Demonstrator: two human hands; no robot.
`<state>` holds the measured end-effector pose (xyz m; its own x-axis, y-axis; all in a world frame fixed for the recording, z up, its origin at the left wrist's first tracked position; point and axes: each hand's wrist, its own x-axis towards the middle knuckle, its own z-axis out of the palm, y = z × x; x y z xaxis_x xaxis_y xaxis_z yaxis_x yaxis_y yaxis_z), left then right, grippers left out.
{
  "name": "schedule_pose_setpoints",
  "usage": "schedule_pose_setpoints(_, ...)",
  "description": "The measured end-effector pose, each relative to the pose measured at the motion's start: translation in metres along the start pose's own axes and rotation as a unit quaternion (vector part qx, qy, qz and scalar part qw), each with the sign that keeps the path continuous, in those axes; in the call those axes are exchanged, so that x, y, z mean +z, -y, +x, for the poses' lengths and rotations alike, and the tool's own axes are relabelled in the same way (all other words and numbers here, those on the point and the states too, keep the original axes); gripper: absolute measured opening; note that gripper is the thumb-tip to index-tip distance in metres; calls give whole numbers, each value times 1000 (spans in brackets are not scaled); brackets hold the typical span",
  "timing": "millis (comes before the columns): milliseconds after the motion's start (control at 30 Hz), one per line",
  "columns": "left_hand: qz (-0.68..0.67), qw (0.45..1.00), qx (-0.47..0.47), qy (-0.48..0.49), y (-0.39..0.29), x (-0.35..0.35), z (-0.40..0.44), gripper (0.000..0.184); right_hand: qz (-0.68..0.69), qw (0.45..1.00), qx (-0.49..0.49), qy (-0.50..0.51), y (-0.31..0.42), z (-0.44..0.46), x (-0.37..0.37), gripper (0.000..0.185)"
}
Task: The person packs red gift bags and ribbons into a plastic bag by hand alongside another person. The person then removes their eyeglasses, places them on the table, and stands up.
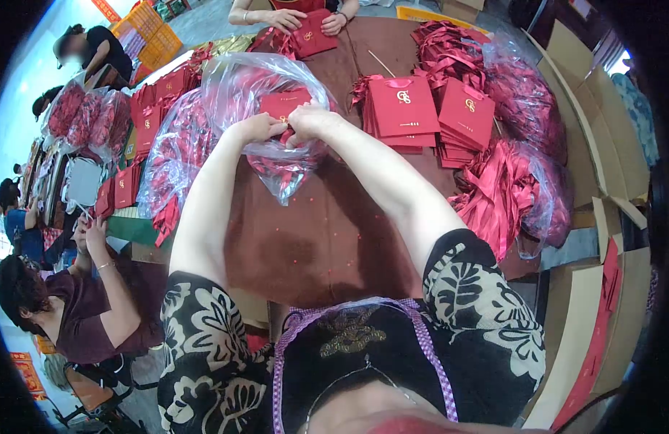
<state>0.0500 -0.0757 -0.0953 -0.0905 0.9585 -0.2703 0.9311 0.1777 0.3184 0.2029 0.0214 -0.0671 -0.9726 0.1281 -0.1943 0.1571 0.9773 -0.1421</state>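
Observation:
Both arms reach forward over the brown-covered table [298, 267]. Between the hands is a small red paper bag [285, 103] with gold print, partly covered by the fingers. My left hand [260, 129] is closed at its near left edge. My right hand [310, 123] is curled with fingers pinched at its right side; what exactly lies in the fingertips is hidden. Around and beneath the hands spreads a clear plastic bag [229, 76] with red ribbon-like pieces inside.
Right of my hands lie stacks of red paper bags [403, 108] and loose red ribbons [497, 188]. Filled plastic bags [526, 101] line the right edge, beside open cardboard boxes [587, 123]. Across the table a co-worker's hands [287, 22] hold a red bag. Another person [95, 304] sits at left.

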Motion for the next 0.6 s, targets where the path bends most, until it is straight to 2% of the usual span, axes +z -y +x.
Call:
schedule_pose_setpoints(167,-15,999,43,-20,10,7,4,45,-6,1000,-4,-16,-1,-2,1,54)
schedule_pose_setpoints(267,-17,999,33,-39,4,4,0,44,1,1000,-11,-21,-1,-3,0,53)
schedule_pose_setpoints(600,-16,1000,-13,-3,0,1,0,44,8,1000,-8,-11,-1,-1,1,52)
